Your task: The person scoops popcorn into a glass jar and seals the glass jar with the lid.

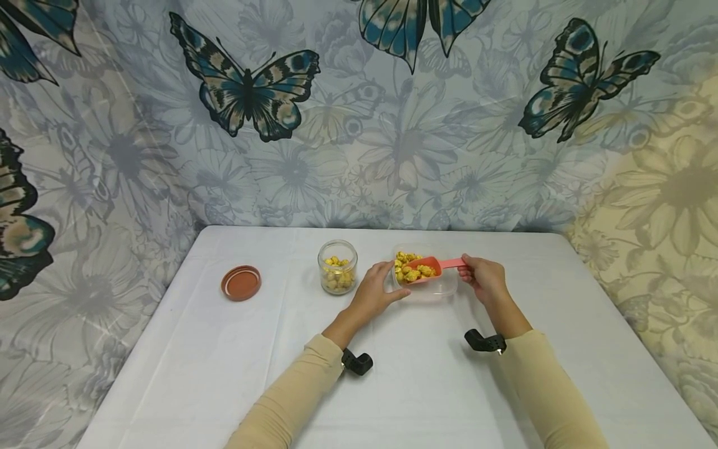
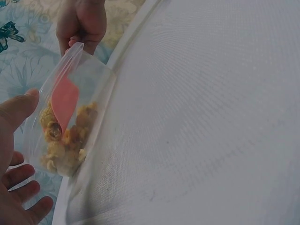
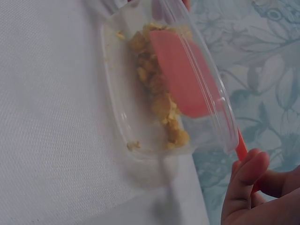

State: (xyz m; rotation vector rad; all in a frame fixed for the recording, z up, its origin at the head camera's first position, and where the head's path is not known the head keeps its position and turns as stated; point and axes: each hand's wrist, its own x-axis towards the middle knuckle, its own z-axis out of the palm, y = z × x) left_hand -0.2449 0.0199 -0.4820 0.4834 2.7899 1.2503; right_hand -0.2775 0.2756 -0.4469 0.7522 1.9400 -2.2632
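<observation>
A clear plastic container (image 1: 447, 288) with yellow popcorn (image 1: 402, 258) stands toward the back of the table. My right hand (image 1: 482, 277) pinches the handle of a red-pink scoop (image 1: 450, 263), whose bowl is inside the container with popcorn in it. Through the container's wall, the right wrist view shows the scoop (image 3: 185, 77) tilted over popcorn heaped toward one end. My left hand (image 1: 373, 290) is at the container's left side, thumb and fingers spread; its thumb (image 2: 21, 108) is right at the rim in the left wrist view.
Left of the container stands an open glass jar (image 1: 338, 244) partly filled with popcorn. Farther left lies a round brown lid (image 1: 241, 284). A white cloth covers the table (image 1: 224, 374), and a butterfly-patterned backdrop (image 1: 336, 162) rises behind its back edge.
</observation>
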